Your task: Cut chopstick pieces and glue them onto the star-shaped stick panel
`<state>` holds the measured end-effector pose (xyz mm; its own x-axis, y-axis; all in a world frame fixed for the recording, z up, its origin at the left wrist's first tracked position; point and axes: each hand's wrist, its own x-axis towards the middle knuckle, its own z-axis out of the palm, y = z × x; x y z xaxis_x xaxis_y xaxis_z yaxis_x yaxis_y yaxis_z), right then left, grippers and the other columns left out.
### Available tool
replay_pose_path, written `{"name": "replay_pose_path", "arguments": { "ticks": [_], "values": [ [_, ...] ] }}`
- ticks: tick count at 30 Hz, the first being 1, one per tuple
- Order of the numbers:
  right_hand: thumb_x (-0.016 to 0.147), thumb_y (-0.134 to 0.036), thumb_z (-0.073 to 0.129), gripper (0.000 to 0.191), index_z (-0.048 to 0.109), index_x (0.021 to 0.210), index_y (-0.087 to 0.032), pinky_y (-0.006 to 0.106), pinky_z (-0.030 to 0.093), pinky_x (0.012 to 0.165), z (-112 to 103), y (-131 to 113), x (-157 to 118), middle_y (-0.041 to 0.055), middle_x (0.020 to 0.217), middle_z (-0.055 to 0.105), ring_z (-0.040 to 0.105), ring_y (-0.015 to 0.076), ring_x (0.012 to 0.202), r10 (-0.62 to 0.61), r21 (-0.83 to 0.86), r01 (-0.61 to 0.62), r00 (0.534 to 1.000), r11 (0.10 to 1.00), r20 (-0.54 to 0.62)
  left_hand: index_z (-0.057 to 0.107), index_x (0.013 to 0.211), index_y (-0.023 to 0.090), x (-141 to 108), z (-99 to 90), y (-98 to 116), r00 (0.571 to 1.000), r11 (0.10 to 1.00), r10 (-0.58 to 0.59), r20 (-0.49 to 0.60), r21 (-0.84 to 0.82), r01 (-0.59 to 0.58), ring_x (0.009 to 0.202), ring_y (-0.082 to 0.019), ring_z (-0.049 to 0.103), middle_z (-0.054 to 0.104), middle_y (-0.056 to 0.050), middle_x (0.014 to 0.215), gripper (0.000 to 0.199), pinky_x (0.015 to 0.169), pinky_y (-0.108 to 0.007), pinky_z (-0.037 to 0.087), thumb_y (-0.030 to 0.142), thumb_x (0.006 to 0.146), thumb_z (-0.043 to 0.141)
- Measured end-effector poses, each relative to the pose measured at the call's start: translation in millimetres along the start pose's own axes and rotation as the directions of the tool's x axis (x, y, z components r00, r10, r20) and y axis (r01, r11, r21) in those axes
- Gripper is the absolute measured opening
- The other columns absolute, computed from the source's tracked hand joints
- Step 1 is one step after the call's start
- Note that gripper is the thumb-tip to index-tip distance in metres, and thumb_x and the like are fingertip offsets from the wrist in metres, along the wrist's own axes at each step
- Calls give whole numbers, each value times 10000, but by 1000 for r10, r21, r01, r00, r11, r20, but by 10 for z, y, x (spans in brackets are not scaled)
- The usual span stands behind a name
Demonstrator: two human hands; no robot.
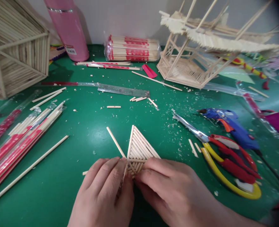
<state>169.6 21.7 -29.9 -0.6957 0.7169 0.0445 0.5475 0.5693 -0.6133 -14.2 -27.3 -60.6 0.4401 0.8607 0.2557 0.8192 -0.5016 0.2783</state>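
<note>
At the front middle of the green table lies a small panel of wooden sticks, its upper part a triangle filled with slanting rows. My left hand grips the panel's left side, its fingers bent and pressed together. From the right, my right hand pinches the panel's lower right edge between thumb and fingers. A single loose-looking stick slants up and left from the panel's left corner; whether it is joined there I cannot tell. Both hands cover the lower part of the panel.
Pliers and a blue glue gun lie at right. Behind stand a stick-built pavilion model, a wrapped chopstick bundle and a pink bottle. Wrapped chopsticks lie at left, below a stick-built panelled piece.
</note>
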Motion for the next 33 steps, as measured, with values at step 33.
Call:
{"name": "replay_pose_path", "arguments": {
  "ticks": [33],
  "values": [
    [893,-192,455,228,634,753,-174,221,404,575,9,-41,8,4,700,579,532,109,633,23,-45,-24,999,999,-28,551,1100,130,2,-51,51,991,997,79,-107,24,-77,1003,-240,597,650,-111,1074,311,810,-396,545,114,793,512]
  ]
}}
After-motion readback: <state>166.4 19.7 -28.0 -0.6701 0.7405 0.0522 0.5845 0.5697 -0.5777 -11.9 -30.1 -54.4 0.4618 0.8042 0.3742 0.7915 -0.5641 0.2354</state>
